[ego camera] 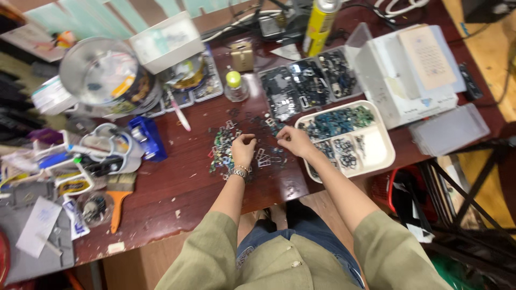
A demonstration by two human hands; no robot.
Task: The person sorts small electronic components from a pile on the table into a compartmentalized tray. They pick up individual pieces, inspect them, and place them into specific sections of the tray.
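Note:
My left hand (243, 150), with a metal watch on its wrist, rests on a scattered heap of small electronic parts (223, 146) on the dark red table (177, 188). Its fingers are curled over the pieces. My right hand (293, 140) lies just to the right, fingertips pinched among the loose parts near the heap's edge. Whether either hand holds a piece is too small to tell. A white compartment tray (376, 153) of sorted small parts stands right beside my right hand.
Clear flat cases of dark parts (306, 83) lie behind the heap, with a small green-capped bottle (235, 86) and a yellow spray can (320, 24). A white box (408, 75) is at right; a brush (119, 193), blue box (148, 137) and round tin (105, 75) at left.

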